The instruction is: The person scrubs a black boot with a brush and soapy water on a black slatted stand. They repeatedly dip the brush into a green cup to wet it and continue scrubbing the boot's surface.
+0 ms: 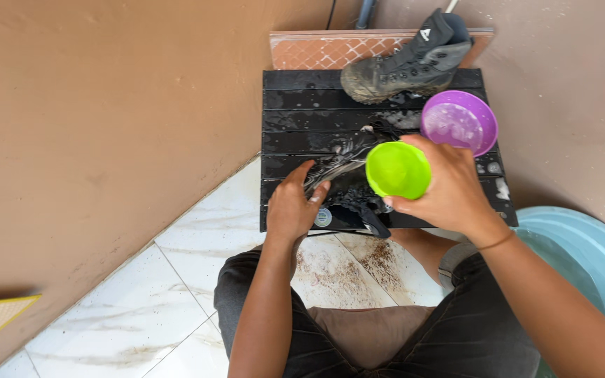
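Green plastic cup (pixel 398 169) is gripped in your right hand (pixel 449 192) over the wet black boot (pixel 348 183) that your left hand (pixel 294 206) clasps on the black slatted stand (pixel 295 119): rinse step, apparently; next, tip slowly over the suds.

Green cup (pixel 398 169) over perhaps a wet boot (pixel 348 183)

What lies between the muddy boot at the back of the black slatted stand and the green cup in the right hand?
In the head view, the purple bowl sits between the muddy boot and the green cup, on the wet black slatted stand.
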